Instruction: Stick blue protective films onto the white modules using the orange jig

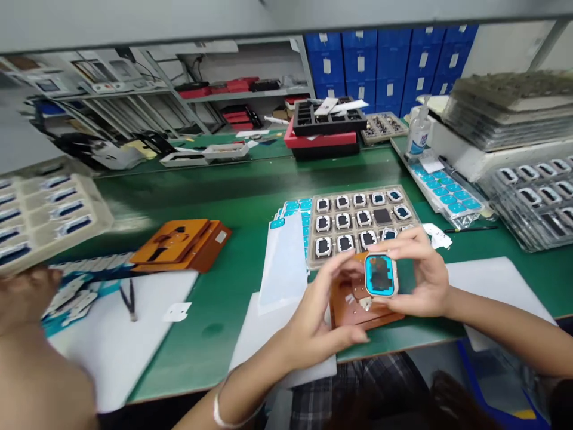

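Note:
My right hand [423, 272] pinches a smartwatch case [394, 280] between thumb and fingers, holding it upright above an orange-brown fixture block [347, 310]. Bright blue film with a dark cut-out middle covers the face of the case. To its left, my left hand [320, 316] is open, its thumb spread away from the fingers. Its fingertips come close to the case; whether they touch it I cannot tell. Small pale bits lie on the fixture under the hands. Just beyond them a clear tray [362, 224] carries rows of similar watch cases.
White backing paper [282, 257] and blue film sheets lie left of the tray. A co-worker's hand [27, 298] holds another tray [49, 209] at far left, near tweezers [129, 301] and an orange fixture [179, 242]. Sanitizer bottle [418, 134] and stacked trays [510, 113] stand at right.

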`<state>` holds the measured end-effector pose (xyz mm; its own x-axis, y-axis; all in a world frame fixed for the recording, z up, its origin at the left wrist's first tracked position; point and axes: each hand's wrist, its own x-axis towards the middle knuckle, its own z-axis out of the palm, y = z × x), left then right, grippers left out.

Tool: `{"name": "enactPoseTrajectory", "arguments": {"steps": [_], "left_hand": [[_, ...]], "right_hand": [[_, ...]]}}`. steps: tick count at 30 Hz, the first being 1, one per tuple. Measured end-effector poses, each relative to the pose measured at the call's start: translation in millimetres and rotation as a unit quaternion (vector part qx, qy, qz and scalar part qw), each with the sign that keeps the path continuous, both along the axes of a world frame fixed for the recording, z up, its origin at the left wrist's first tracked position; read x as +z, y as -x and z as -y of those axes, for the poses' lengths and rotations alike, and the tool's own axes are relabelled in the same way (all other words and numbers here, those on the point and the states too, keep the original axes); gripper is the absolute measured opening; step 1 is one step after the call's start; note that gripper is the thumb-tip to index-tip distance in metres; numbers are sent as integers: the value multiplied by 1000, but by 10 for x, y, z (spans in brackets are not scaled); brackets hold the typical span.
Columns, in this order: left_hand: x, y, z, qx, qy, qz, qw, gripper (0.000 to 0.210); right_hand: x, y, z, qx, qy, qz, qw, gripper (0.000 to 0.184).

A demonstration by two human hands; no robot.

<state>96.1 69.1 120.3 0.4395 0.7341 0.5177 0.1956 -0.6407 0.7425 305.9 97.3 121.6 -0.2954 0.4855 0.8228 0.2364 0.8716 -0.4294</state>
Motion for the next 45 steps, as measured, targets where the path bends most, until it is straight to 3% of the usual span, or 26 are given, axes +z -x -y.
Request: {"name": "enactPoseTrajectory", "arguments": {"steps": [3,7,10,16,20,22,24,26,28,32,38,45], "left_hand": [[405,-155,19,8,73,66,995,60],[808,-318,-36,99,-32,154,983,42],[931,-351,-85,98,-97,155,978,35],[880,-245,-122,120,-194,143,963,31],[854,-218,-102,109,-196,164,961,38],[840,-208,-129,111,-199,159,961,42],[821,-187,-180,108,-235,149,954,45],[808,-157,-230,103,-274,138,946,45],[809,-129,-259,101,-286,125,945,43],[848,-109,-251,87,-292,117,945,44],[906,-125,-207,37,-295,84,951,46],[897,-75,-234,-2,-295,54,954,51]], "right_hand": [[309,110,-65,-28,-29,-54,998,49],[603,217,-68,-64,-113,-126,984,44],[670,217,-45,-71,-126,-151,978,33],[684,156,-28,-52,-136,-152,978,26],[691,161,-58,-18,-147,-161,976,31],[696,165,-68,16,-94,-186,978,33],[713,155,-70,71,17,-217,973,32],[745,128,-71,147,153,-242,947,24],[781,91,-76,226,265,-258,901,17],[821,42,-80,327,396,-254,820,17],[830,31,-21,370,455,-252,770,22],[865,34,53,377,435,-295,763,19]]}}
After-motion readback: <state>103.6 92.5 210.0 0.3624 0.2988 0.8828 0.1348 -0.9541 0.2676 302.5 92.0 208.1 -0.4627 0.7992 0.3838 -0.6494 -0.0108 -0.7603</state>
